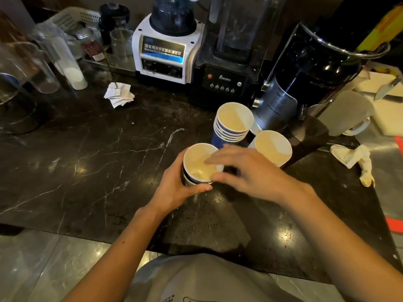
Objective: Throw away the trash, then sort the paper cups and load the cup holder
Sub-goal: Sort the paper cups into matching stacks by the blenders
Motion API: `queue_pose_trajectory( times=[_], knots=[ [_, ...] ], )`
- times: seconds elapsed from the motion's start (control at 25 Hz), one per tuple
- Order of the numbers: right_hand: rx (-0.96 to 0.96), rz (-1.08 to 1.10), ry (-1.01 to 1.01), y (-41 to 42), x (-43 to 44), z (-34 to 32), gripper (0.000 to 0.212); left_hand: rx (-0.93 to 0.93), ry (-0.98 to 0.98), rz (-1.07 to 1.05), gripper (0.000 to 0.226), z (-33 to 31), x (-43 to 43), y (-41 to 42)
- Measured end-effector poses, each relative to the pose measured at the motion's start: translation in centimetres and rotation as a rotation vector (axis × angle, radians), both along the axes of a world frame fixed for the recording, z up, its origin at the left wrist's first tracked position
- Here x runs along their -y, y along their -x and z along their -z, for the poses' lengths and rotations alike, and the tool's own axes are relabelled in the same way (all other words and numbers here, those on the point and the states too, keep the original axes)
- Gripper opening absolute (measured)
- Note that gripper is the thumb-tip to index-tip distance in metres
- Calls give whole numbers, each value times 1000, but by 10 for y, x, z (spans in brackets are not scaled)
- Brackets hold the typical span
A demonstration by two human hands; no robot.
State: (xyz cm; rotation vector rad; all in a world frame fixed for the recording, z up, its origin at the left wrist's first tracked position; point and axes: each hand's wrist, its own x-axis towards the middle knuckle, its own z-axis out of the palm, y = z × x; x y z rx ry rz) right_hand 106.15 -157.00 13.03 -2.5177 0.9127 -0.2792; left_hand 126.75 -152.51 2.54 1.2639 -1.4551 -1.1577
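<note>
A short stack of blue paper cups stands on the dark marble counter. My left hand wraps around its side. My right hand rests over its rim, fingers spread on the top cup. Behind it stands a taller stack of blue cups. To the right of that a white cup stack stands beside my right hand. Crumpled paper receipts lie at the back left of the counter. A crumpled wrapper lies at the right.
Two blenders and a black grinder line the back. Clear containers and a white basket stand at the left. A knife lies on a white board and a frosted mug sits at the right.
</note>
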Motion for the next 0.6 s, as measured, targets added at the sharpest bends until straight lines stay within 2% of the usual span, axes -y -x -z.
queue_pose_trajectory(
  times=[0.08,0.28,0.36,0.52,0.6],
  knots=[
    [-142,-48,-42,-2,-8,10,26,13,9,-1,83,0,-1,4],
    [-62,-36,167,-2,-12,16,14,35,-24,-12,81,-4,-1,5],
    [42,29,285,2,-16,13,13,20,-47,3,80,-5,-2,7],
    [411,295,478,21,-9,-23,18,8,-53,27,83,-2,-4,9],
    [497,435,597,39,-6,-48,14,11,-52,47,84,-1,-2,10]
  ],
)
